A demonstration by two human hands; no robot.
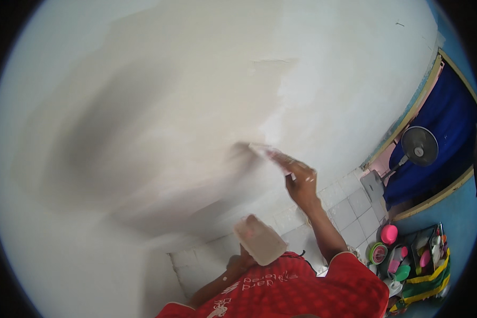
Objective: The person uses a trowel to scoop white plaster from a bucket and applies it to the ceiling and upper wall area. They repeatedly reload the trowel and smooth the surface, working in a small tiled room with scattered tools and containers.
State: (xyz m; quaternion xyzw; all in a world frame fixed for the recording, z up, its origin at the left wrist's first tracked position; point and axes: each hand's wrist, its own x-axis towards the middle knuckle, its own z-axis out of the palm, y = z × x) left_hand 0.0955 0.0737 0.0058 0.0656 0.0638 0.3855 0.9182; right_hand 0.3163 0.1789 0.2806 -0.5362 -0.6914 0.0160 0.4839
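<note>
My right hand [302, 180], spotted with white, is closed around a paintbrush [261, 150]. The brush is smeared by motion, and its tip is at the wall [196, 90], where a darker cream, damp-looking area meets whiter paint. Low in front of my red shirt, my left hand [241, 259] holds a rectangular tub [261, 242] from the side. Pale beige, paint-like stuff fills the tub, and most of the left fingers are hidden by it.
A grey fan [420, 146] stands at the right before a dark blue curtain [434, 122] in a doorway. Below it, a dish rack [426, 246] and several colourful bowls and cups crowd the floor beside a green-and-yellow bag [426, 286]. White tiles [358, 204] run along the wall's base.
</note>
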